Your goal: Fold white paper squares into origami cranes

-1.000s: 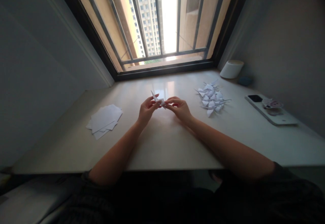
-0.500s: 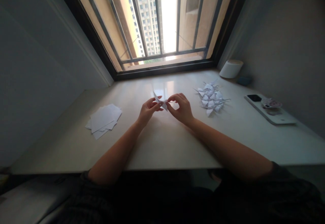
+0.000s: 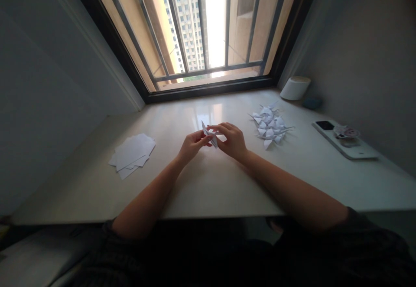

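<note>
A white folded-paper crane [image 3: 210,135] is held up between my two hands, above the middle of the pale tabletop. My left hand [image 3: 192,144] is closed on its left side, thumb in front and fingers behind. From the right, my right hand [image 3: 232,139] has its fingertips and thumb at the paper, curled around its edge. Parts of the paper are hidden by the fingers. To the right lies a heap of finished-looking paper cranes [image 3: 270,126] with thin pointed ends. On the left is a loose stack of white paper sheets [image 3: 134,151].
A white phone [image 3: 351,148] with a round grip on its back lies at the right. Behind it, by the wall, stand a white cylindrical object [image 3: 295,88] and a small dark bluish object [image 3: 312,103]. A barred window [image 3: 211,87] closes off the table's far side.
The folded paper has shifted slightly right and toward me, and turned a little. My right fingers have moved from a pinch at its right end to lie higher along it.
</note>
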`<state>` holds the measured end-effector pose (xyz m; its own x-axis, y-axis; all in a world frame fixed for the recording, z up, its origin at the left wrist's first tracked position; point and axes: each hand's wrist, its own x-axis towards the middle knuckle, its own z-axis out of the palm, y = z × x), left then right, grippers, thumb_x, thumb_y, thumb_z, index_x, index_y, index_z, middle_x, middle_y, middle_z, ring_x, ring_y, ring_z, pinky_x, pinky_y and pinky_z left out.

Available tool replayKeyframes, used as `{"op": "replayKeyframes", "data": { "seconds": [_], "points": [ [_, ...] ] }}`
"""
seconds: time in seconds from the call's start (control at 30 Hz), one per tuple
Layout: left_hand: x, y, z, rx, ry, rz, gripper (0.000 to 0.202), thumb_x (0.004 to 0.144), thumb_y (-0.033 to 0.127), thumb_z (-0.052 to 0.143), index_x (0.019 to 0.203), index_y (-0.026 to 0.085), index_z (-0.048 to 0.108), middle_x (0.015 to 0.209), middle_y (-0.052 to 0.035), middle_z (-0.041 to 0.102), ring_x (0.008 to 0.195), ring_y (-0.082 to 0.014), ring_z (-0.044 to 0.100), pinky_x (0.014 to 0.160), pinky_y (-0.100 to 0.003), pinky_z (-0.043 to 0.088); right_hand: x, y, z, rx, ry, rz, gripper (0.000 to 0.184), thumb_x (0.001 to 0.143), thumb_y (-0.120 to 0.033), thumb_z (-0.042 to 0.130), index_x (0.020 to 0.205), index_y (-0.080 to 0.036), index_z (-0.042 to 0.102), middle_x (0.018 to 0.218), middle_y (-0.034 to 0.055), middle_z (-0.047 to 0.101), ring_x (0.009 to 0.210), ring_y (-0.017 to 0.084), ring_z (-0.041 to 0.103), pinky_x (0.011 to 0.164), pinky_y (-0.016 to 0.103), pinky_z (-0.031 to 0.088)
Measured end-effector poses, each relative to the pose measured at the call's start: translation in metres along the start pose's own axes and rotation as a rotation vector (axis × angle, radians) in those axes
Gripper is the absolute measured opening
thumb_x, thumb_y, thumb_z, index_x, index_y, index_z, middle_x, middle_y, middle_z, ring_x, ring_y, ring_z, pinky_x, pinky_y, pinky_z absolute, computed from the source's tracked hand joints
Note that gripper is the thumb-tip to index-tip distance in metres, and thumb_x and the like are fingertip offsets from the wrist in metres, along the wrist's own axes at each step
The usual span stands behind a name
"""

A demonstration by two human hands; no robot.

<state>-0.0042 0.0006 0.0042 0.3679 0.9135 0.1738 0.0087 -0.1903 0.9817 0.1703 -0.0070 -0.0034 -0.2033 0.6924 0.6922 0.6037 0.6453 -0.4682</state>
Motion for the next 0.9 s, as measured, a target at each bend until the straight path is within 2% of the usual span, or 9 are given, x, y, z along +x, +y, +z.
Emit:
{"op": "replayKeyframes", "data": {
  "seconds": [0.13, 0.3, 0.47, 0.63, 0.73, 0.9],
  "points": [
    [0.0, -0.001, 0.001, 0.01, -0.029, 0.014, 0.037, 0.078, 0.044, 0.068, 0.097, 0.012, 0.07, 0.085, -0.0069, 0.069, 0.072, -0.0159, 0.064, 0.071, -0.03, 0.052, -0.002, 0.001, 0.003, -0.056, 0.012, -0.008, 0.025, 0.089, -0.031, 0.054, 0.107, -0.026, 0.07, 0.085, 0.0036, 0.071, 0.076, 0.018, 0.062, 0.07, 0.03, 0.044],
    [0.0, -0.004, 0.003, -0.014, -0.055, 0.019, 0.044, 0.077, 0.039, 0.072, 0.11, 0.011, 0.064, 0.081, -0.0055, 0.067, 0.069, -0.0137, 0.063, 0.068, -0.027, 0.052, -0.003, 0.001, 0.004, -0.107, 0.027, -0.017, 0.023, 0.086, -0.026, 0.057, 0.105, -0.025, 0.071, 0.087, 0.0028, 0.073, 0.077, 0.019, 0.063, 0.071, 0.03, 0.044],
    [0.0, -0.006, 0.003, -0.043, -0.073, 0.019, 0.037, 0.074, 0.038, 0.074, 0.098, 0.011, 0.066, 0.083, -0.007, 0.069, 0.073, -0.0152, 0.064, 0.069, -0.029, 0.054, -0.003, 0.003, 0.003, -0.098, 0.041, 0.04, 0.027, 0.082, -0.019, 0.057, 0.104, -0.025, 0.072, 0.08, 0.0017, 0.073, 0.071, 0.018, 0.062, 0.068, 0.029, 0.045],
    [0.002, -0.008, 0.0, -0.02, -0.072, 0.007, 0.037, 0.077, 0.039, 0.07, 0.1, 0.01, 0.066, 0.09, -0.0102, 0.07, 0.085, -0.0208, 0.066, 0.071, -0.032, 0.057, -0.004, 0.01, 0.008, -0.01, 0.081, 0.16, 0.024, 0.083, -0.022, 0.059, 0.102, -0.026, 0.073, 0.078, 0.0022, 0.072, 0.065, 0.016, 0.062, 0.061, 0.027, 0.047],
    [0.002, -0.009, -0.001, 0.049, -0.022, 0.036, 0.038, 0.082, 0.043, 0.062, 0.101, 0.01, 0.068, 0.09, -0.0088, 0.069, 0.081, -0.0185, 0.065, 0.071, -0.033, 0.059, -0.003, 0.013, 0.01, 0.051, 0.093, 0.189, 0.023, 0.084, -0.027, 0.061, 0.104, -0.025, 0.073, 0.083, 0.004, 0.073, 0.066, 0.016, 0.063, 0.063, 0.028, 0.049],
    [0.003, -0.01, -0.003, 0.166, 0.141, 0.071, 0.04, 0.087, 0.047, 0.054, 0.106, 0.015, 0.068, 0.087, -0.0032, 0.066, 0.071, -0.0144, 0.065, 0.069, -0.031, 0.061, -0.002, 0.012, 0.012, 0.038, 0.077, 0.103, 0.032, 0.086, -0.026, 0.058, 0.116, -0.023, 0.068, 0.083, 0.0049, 0.074, 0.073, 0.018, 0.064, 0.068, 0.031, 0.051]
  ]
}}
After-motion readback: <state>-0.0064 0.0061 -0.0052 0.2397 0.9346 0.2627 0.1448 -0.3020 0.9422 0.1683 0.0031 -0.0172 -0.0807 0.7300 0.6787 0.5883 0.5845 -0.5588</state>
